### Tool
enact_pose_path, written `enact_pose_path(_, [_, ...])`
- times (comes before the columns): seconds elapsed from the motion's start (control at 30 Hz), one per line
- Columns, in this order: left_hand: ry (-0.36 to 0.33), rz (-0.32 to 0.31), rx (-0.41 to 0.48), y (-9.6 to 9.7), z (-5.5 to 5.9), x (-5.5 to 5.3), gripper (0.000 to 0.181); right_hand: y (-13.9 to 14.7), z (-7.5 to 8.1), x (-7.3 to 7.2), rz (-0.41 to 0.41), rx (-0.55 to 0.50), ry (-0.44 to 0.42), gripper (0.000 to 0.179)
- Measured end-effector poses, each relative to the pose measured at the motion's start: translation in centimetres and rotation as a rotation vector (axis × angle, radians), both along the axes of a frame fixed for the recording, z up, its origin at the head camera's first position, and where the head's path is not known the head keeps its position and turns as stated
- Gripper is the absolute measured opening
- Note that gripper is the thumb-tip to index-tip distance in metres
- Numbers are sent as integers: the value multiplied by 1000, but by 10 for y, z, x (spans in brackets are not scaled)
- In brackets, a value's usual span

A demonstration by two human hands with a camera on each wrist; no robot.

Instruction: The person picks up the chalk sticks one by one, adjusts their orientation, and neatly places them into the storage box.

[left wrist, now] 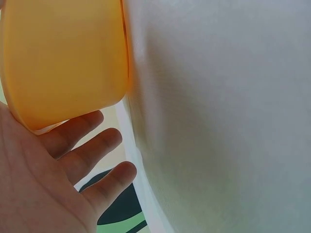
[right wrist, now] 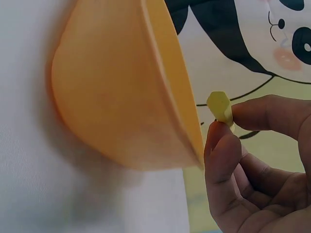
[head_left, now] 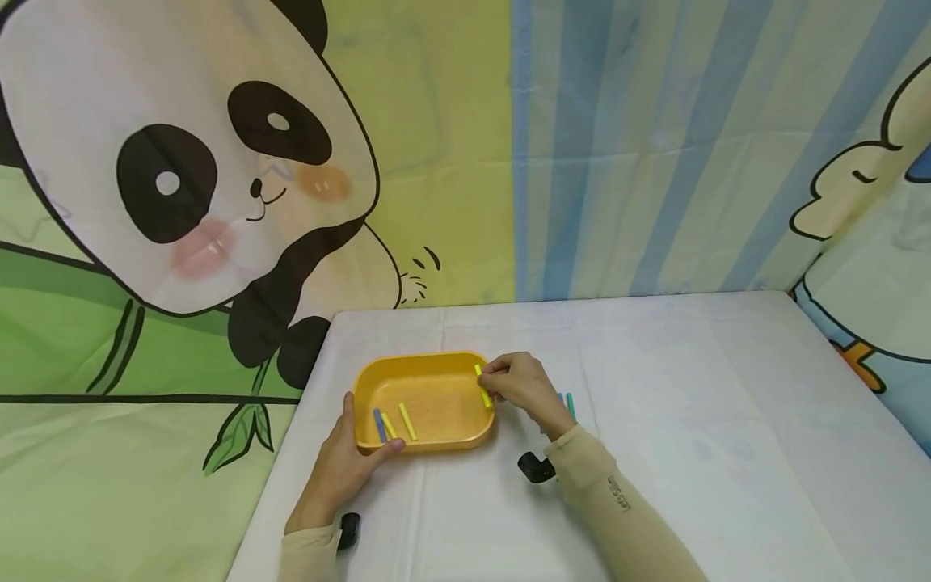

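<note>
1. Yellow-orange tray (head_left: pixel 444 398): smooth, shallow, round-cornered, upright on the white surface (head_left: pixel 713 404), close to its left edge and near the far-left corner.
2. Held yellow stick (head_left: pixel 486 398): slim, with a faceted end, pinched in the right grip (head_left: pixel 520 384) at the tray's right rim – slanted, its far end leaning left.
3. Blue stick (head_left: pixel 380 425): lies in the tray's near-left corner.
4. Two yellow sticks (head_left: pixel 408 422): in the tray – one just beside the blue, the other slightly further right.
5. Teal stick (head_left: pixel 570 406) and second blue stick (head_left: pixel 561 398): on the surface, right of the tray, partly hidden.
</note>
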State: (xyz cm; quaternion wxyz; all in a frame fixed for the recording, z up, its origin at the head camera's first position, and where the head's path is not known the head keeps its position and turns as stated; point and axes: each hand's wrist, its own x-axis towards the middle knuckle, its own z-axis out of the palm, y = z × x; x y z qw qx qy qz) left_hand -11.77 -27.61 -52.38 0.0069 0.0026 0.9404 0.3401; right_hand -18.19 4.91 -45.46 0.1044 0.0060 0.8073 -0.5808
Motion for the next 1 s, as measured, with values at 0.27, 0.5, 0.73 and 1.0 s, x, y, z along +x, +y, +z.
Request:
enact_pose_path(0.27, [-16, 3, 5, -1, -1, -1, 133, -23, 3, -2, 53, -8, 15, 18])
enact_pose_path(0.5, [0, -5, 8, -1, 1, -1, 131, -39, 0, -5, 66, 14, 1, 19])
enact_pose_path(0.73, [17, -13, 12, -2, 2, -1, 130, -52, -2, -9, 81, 64, 1, 16])
enact_pose_path(1.0, [4, -13, 20, 0, 2, 0, 129, -68, -10, -11, 86, 100, 16, 10])
